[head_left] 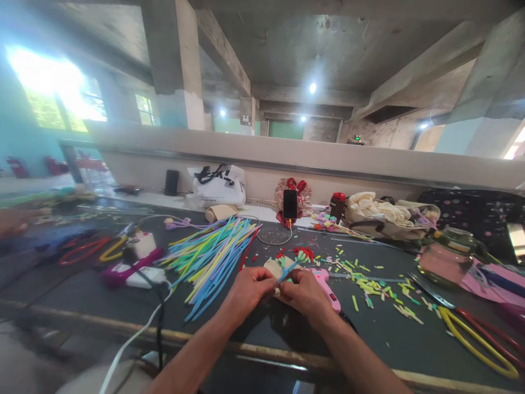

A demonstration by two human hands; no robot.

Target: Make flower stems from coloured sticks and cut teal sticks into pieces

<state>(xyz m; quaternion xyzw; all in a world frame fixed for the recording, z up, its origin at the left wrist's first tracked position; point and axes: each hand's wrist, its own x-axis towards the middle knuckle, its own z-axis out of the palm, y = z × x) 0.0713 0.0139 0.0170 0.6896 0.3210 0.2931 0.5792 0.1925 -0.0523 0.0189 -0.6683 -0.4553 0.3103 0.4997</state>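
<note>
From my remote feed: dark tabletop [414, 345] is the biggest thing here, cluttered. Next, a big loose bundle of coloured fuzzy stems [217, 257], mostly blue, green, yellow and lilac, fanned out left of centre. White bag [221, 186] behind it, against the partition. Scissors [446, 304] with yellow and red handles lie at far right, just below a glass jar [443, 260].

I've got both hands mid-frame, close together: left hand [254, 284] pinched, fingertips on the blue strip [289, 270]; right hand [305, 293] also pinched on it, fingers curled. The strip slants up between them, above a beige piece [272, 267], mostly covered.

Pink glue gun [327, 287] lies just beside the right hand, partly hidden. Phone [290, 204] stands upright further back, cable plugged in below. Smallest: yellow-green cut bits [371, 287] scattered right, red bits [307, 253] clustered just beyond the hands.
</note>
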